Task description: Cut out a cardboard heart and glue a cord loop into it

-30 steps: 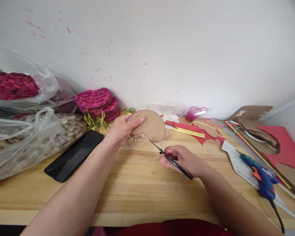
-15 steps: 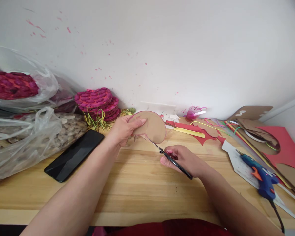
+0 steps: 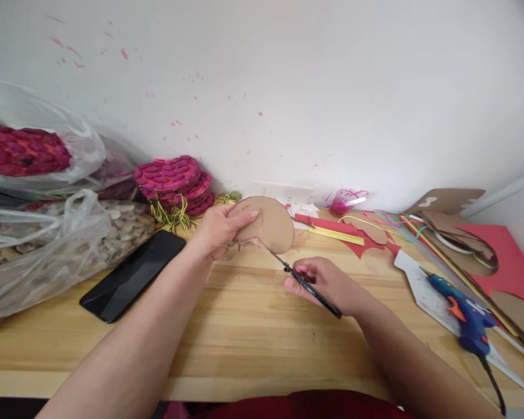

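Note:
My left hand (image 3: 220, 231) pinches a rounded brown cardboard piece (image 3: 274, 224) by its left side, thumb on top and fingers underneath. Pink lines the edge of the cardboard, and its lower side has a notch. In my right hand (image 3: 321, 283) is a pair of scissors (image 3: 311, 288) with black handles. Their blades point up and left, and the tips meet the cardboard's lower edge near the notch. Both the cardboard and the scissors are held above the wooden table (image 3: 244, 343).
Left are a black phone (image 3: 133, 276), plastic bags (image 3: 65, 250) and stacked magenta pieces (image 3: 172, 177) with yellow-green cords. Right lie a blue glue gun (image 3: 463, 317), red sheet scraps (image 3: 498, 256), a yellow strip (image 3: 336, 234) and a pink-stained cup (image 3: 343, 201). A white wall (image 3: 288, 87) rises behind.
Almost nothing differs. The view has shifted very slightly, while both hands, the cardboard and the scissors keep nearly the same pose.

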`<state>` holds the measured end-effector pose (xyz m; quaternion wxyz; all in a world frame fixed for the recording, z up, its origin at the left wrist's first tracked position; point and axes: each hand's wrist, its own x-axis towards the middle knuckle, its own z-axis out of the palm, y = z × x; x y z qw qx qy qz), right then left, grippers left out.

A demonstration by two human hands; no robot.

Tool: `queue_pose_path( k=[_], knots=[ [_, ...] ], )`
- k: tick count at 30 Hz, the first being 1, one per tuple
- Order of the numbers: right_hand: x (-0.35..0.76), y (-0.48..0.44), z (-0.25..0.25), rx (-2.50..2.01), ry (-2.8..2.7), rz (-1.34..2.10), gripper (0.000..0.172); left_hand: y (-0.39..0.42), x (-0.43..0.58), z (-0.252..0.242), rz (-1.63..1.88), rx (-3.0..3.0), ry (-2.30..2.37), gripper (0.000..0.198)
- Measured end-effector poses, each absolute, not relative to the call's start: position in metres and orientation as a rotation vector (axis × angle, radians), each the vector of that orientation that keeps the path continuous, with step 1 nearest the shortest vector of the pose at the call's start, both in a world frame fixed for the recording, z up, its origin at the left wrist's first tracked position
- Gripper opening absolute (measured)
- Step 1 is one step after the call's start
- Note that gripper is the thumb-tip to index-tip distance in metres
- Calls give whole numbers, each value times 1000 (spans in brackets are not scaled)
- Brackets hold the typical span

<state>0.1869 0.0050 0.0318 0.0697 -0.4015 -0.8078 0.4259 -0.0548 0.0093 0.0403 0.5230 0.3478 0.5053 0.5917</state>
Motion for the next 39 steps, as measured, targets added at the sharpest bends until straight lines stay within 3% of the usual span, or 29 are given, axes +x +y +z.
queue_pose_path(
  k=[39],
  knots=[
    [184,1,27,-1189,-2371,1370,54,11,-61,40,1359,820,1125,45]
  ],
)
